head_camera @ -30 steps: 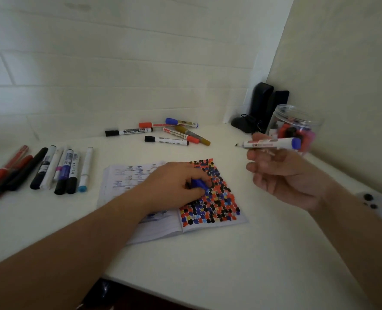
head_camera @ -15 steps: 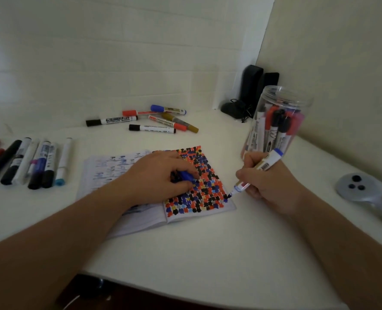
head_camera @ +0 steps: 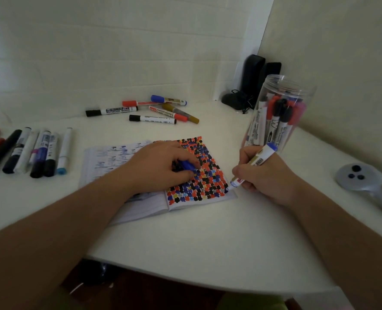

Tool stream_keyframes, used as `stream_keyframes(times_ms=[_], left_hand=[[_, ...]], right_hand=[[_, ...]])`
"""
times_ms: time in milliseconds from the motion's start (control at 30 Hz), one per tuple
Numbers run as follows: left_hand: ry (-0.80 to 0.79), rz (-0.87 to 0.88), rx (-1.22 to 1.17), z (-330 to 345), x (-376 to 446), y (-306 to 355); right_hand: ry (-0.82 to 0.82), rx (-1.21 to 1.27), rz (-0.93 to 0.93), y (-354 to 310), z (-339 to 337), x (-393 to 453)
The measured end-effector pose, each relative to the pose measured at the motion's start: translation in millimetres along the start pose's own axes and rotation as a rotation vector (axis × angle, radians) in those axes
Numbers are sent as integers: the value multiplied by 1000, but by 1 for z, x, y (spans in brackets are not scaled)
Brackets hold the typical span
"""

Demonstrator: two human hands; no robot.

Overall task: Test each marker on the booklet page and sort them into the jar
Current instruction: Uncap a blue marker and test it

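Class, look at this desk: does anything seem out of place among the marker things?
A grey shower head lies at the table's right edge, unrelated to the markers. Nothing looks spilled or damaged.

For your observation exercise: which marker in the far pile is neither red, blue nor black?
The gold marker, lying diagonally at the pile's right edge; its neighbours have red, blue or black caps.

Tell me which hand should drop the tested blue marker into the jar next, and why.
Right. The right hand already grips the blue marker, tip at the booklet page edge, with the jar just behind it. The left hand pins the booklet and holds the blue cap.
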State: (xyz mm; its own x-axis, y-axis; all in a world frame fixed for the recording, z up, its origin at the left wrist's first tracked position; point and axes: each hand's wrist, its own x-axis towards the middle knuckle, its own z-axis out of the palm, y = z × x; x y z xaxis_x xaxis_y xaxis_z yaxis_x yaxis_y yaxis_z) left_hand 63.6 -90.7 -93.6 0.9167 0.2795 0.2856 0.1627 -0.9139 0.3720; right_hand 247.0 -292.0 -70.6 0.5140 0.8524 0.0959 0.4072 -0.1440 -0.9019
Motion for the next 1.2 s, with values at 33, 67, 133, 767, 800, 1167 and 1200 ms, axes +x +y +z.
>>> stream_keyframes(times_ms=[33, 67, 133, 767, 800, 1167, 1200], left_hand=[[2, -3, -4, 0, 0, 0], [5, -6, -6, 0, 0, 0], [6, -9, -8, 0, 0, -1], [-1, -17, -1, -3, 0, 6], [-4, -17, 1, -4, 0, 6], [-13, -39, 15, -4, -2, 6], [-15, -39, 14, -4, -2, 7]], right_hand=[[1, -23, -2, 0, 0, 0], [3, -45, -2, 0, 0, 0], [9, -75, 3, 0, 1, 2], [-5, -22, -5, 0, 0, 2], [-9, 4, 3, 0, 0, 2], [-29, -6, 8, 0, 0, 2], [-24, 25, 15, 1, 0, 3]])
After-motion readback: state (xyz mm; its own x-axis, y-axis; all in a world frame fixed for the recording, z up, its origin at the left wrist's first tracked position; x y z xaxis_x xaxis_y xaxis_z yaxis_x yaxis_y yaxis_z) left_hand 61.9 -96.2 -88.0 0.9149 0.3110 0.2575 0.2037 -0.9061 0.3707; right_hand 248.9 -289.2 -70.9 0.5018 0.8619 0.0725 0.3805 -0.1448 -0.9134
